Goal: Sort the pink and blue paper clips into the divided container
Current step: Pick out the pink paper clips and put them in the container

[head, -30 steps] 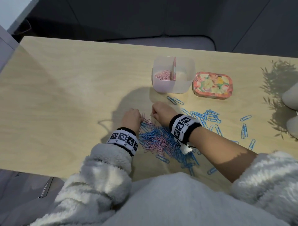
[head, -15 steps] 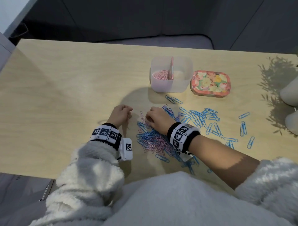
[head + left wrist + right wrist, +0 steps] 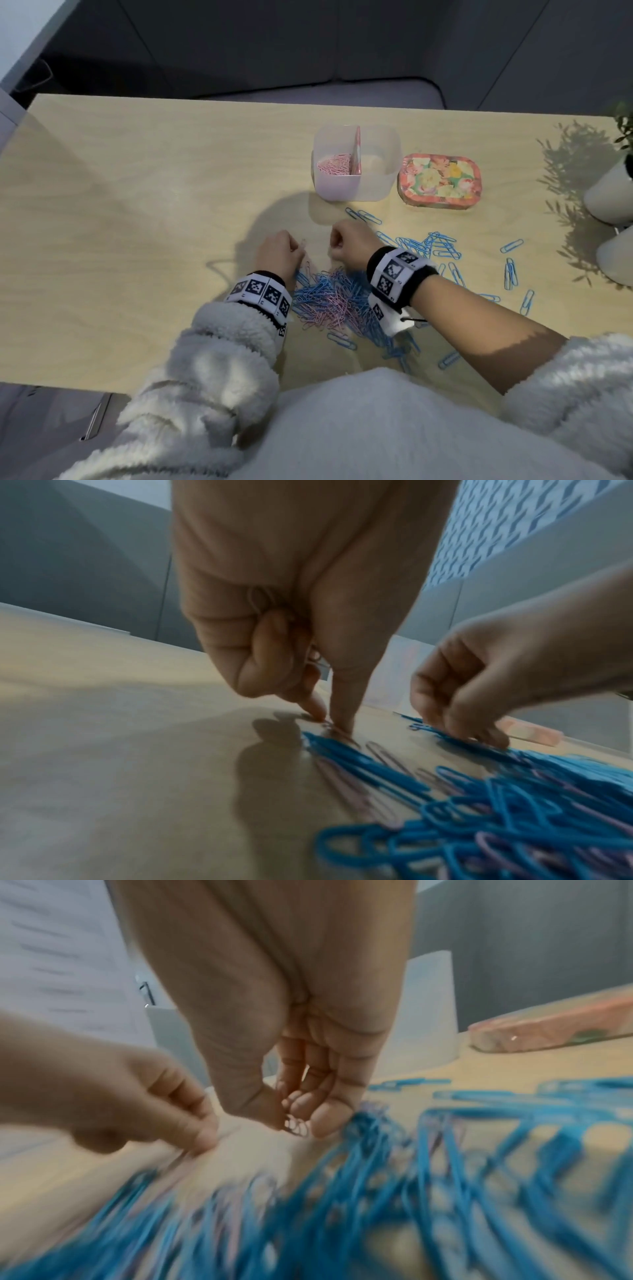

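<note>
A mixed pile of blue and pink paper clips [image 3: 329,301] lies on the table in front of me. My left hand [image 3: 297,249] is at the pile's far left edge. It keeps pink clips [image 3: 261,602] tucked in its curled fingers while thumb and forefinger [image 3: 316,704] pinch down at the table. My right hand [image 3: 335,244] is at the far edge too, and its curled fingers hold a few pale clips [image 3: 297,1126]. The clear divided container [image 3: 387,137] stands beyond, with pink clips [image 3: 334,167] in its left compartment; the right one looks bare.
A floral tin [image 3: 440,181] lies right of the container. Loose blue clips [image 3: 428,246] are scattered to the right of the pile. Two white pots [image 3: 609,198] stand at the table's right edge. The table's left half is bare wood [image 3: 137,222].
My left hand swung out to the left of the pile and has come back to its far edge. The right hand stayed at the pile and shifted slightly forward.
</note>
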The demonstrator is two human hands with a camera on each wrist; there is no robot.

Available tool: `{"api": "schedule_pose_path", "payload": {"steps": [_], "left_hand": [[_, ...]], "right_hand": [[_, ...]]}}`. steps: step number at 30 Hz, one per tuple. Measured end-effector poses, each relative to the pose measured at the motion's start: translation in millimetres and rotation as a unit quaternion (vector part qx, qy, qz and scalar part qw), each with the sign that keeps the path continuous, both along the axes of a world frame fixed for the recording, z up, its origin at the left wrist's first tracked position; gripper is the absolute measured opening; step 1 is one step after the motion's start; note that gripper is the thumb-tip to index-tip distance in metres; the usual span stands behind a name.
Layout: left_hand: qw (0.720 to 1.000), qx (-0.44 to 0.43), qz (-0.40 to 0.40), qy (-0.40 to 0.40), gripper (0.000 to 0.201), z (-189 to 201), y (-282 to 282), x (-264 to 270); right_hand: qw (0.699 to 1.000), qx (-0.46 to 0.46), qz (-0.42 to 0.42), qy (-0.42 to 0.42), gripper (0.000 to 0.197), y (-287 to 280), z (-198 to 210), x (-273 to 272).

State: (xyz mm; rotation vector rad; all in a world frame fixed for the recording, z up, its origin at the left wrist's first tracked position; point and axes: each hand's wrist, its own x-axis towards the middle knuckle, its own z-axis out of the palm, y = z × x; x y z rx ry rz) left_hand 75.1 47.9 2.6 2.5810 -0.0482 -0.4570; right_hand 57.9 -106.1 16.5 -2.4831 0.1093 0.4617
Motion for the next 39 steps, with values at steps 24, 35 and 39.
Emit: {"api": "schedule_pose_path", "payload": {"steps": [24,35,39], "left_hand": [[0.997,-0.020,-0.056,-0.058,0.021,89.5,-106.0,109.0],[0.967,0.019,-0.168,-0.192,0.031,70.7,-101.3,92.5],[0.945,-0.030,-0.199,-0.257,0.021,59.3,-82.3,49.1]], "right_hand": [[0.937,0.183,-0.236,-0.181,0.027,-63.5,53.4,20.2],[0.993,-0.011,-0.114,0.010,0.018,-45.3,0.7,-19.7],[0.994,-0.042,-0.099,-0.001,0.018,-38.0,-10.2,-26.0]]}}
